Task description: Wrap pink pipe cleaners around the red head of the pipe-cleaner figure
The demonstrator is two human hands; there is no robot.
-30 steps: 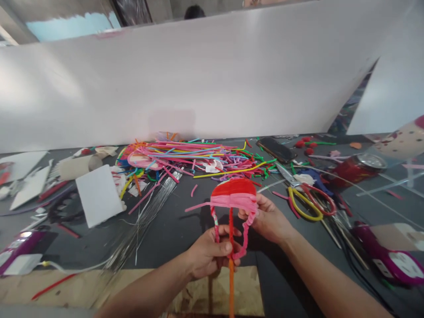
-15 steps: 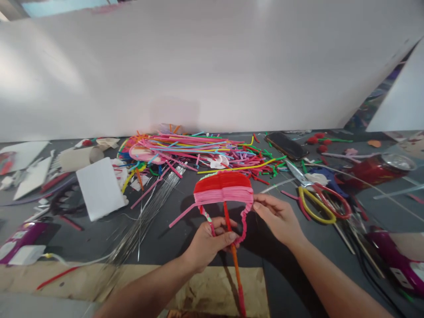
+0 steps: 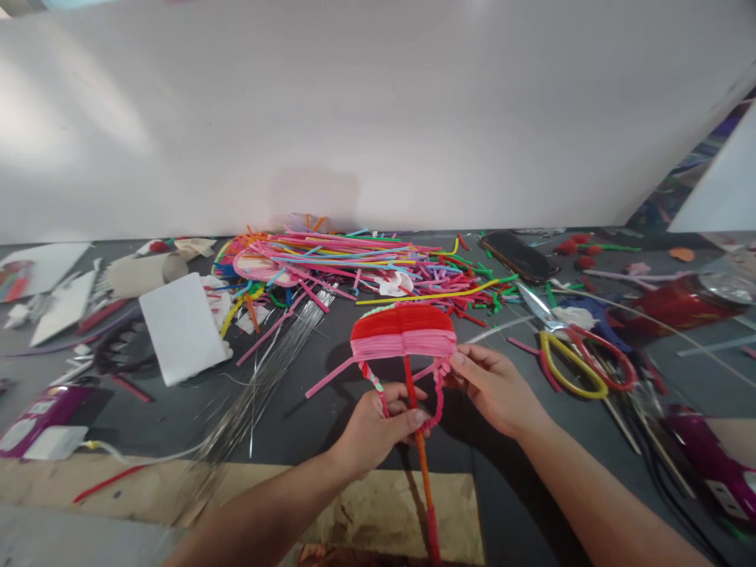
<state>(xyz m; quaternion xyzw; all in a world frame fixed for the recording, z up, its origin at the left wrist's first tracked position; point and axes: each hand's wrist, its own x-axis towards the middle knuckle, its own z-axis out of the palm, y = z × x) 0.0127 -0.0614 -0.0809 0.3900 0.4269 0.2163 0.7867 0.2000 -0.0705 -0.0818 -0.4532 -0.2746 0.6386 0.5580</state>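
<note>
Head view, only one we have: we see a fuzzy-stem piece (image 3: 405, 324) held up over the dark table (image 3: 295, 441), centre, near side of the loose stem pile (image 3: 354, 264). Left hand (image 3: 381, 429) is closed around the loop's bottom and the orange-red stick (image 3: 425, 472); right hand (image 3: 496, 386) has thumb and fingers pinched at the right end of the pink band (image 3: 405, 345). Progress, as we judge it: upper part looks filled, red on top, pink rows below; the loop's outline (image 3: 439, 398) is wrapped, but its opening is unfilled and a pink tail (image 3: 327, 380) sticks out loose on the left, so we call it partway. Scissors (image 3: 558, 324) lie well right, untouched. Containers: red can (image 3: 667, 315) at far right, contents not visible to us; pale roll (image 3: 138, 282) at left, inside too dim to tell. Stem pile lies loose on the table, in no container we can make out.
</note>
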